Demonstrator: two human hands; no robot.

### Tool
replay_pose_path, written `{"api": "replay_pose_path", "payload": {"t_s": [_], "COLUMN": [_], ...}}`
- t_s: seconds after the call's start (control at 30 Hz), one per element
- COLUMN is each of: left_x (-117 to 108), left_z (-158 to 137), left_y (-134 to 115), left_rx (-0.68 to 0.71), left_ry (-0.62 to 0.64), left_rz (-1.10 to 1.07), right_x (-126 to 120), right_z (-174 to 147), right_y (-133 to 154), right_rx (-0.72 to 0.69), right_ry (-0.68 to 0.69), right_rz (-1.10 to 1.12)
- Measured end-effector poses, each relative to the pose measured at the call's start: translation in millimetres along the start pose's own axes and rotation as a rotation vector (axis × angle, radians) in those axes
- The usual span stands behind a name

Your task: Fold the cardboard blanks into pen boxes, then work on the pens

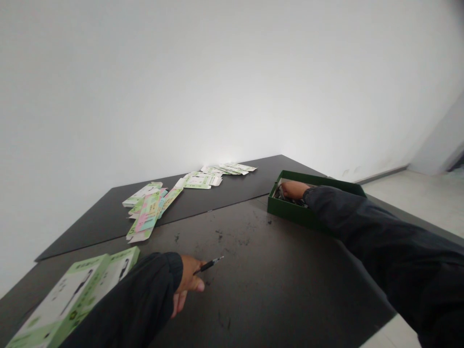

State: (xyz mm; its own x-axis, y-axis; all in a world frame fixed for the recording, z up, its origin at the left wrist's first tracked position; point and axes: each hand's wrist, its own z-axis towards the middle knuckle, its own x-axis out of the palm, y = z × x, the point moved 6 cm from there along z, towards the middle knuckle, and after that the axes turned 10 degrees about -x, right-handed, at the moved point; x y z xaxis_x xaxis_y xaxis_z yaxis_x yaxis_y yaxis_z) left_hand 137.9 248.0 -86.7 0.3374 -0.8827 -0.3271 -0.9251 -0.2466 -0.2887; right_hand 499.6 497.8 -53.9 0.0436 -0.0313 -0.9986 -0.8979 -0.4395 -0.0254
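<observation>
A black pen [209, 265] is held by the left hand [189, 279] above the table [261, 299], apparently keeping the right hand [294, 190] free inside the green box [290, 210], where its grip cannot be told.

left arm: long dark navy-black fabric sleeve [134, 299], loose and creased, its gathered cuff [176, 268] close about the wrist | right arm: matching navy-black sleeve [369, 234], roomy, soft folds I can see along it, puckered cuff [310, 195] | left hand [188, 276], right hand [294, 189]: both bare
</observation>
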Motion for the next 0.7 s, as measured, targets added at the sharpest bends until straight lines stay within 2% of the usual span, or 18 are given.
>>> {"api": "replay_pose_path", "payload": {"t_s": [0.3, 0.43, 0.5, 0.6, 0.7], "left_x": [1, 2, 2, 1, 1], "left_z": [-5, -12, -14, -16, -18], "left_y": [-4, -8, -8, -7, -8], "left_rx": [0.017, 0.000, -0.010, -0.027, 0.000], "left_ry": [0.013, 0.010, 0.019, 0.059, 0.096], "left_rz": [0.028, 0.080, 0.097, 0.134, 0.159], "right_x": [-41, -79, -101, -120, -108], "right_z": [-17, -33, -45, -68, -88], "right_y": [-14, -15, -3, 42, 117], "right_rx": [0.090, 0.146, 0.124, -0.071, -0.311], "right_ry": [-0.240, -0.412, -0.522, -0.707, -0.669], "right_rz": [-0.013, 0.004, 0.081, 0.600, 1.107]}}
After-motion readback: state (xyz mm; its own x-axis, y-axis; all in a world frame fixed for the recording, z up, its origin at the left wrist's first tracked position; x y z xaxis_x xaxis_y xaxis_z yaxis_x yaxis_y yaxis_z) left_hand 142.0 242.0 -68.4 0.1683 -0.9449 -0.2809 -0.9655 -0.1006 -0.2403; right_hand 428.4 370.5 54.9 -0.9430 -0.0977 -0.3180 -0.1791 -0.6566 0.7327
